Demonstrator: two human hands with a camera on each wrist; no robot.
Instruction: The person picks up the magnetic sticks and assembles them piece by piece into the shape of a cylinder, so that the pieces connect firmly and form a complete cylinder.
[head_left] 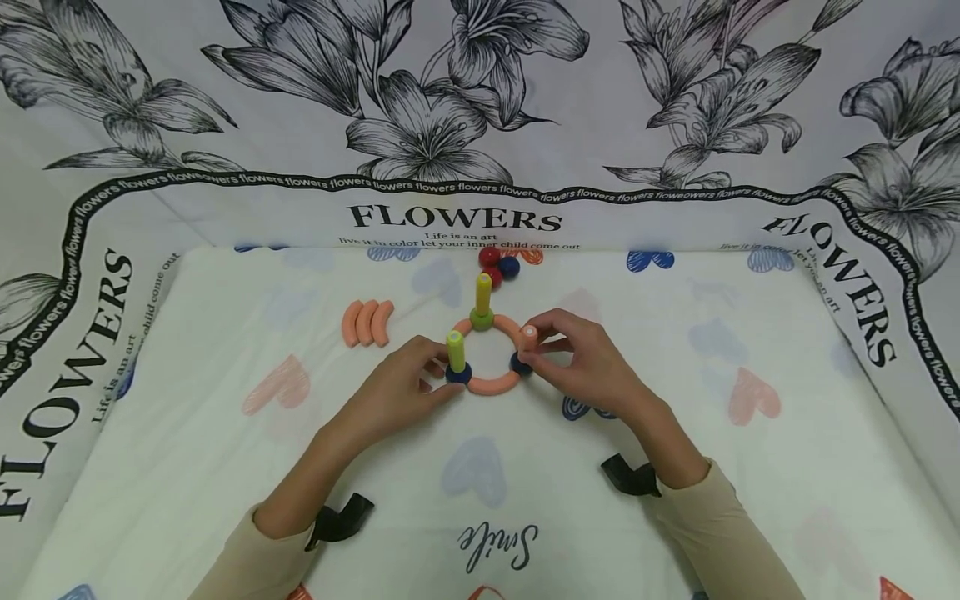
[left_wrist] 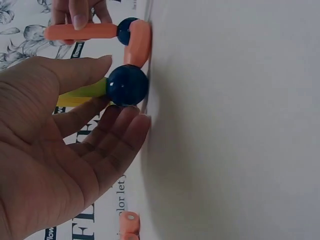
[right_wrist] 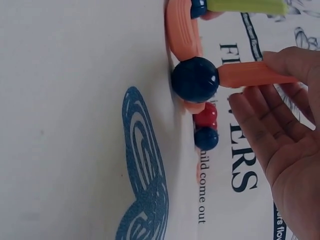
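I see my left hand (head_left: 401, 387) at the near-left blue ball (head_left: 458, 373) of the orange ring (head_left: 493, 385), which lies a little toward the far edge of the heart-printed cloth (head_left: 225, 467), about midway between its left and right edges. The fingers are loosely straight around the ball and the yellow-green stick (head_left: 455, 351) standing on it; from the left wrist view they touch but do not close on either. My right hand (head_left: 588, 362) pinches an orange stick (head_left: 528, 337) between thumb and fingers, and that stick stands on the near-right blue ball (head_left: 519, 363) of the ring. At the far side of the ring a green ball (head_left: 482, 318) carries a yellow stick (head_left: 483, 293). Three curved orange pieces (head_left: 367, 322) lie side by side, left of the ring. Red and blue balls (head_left: 498, 265) sit clustered at the far edge of the cloth.
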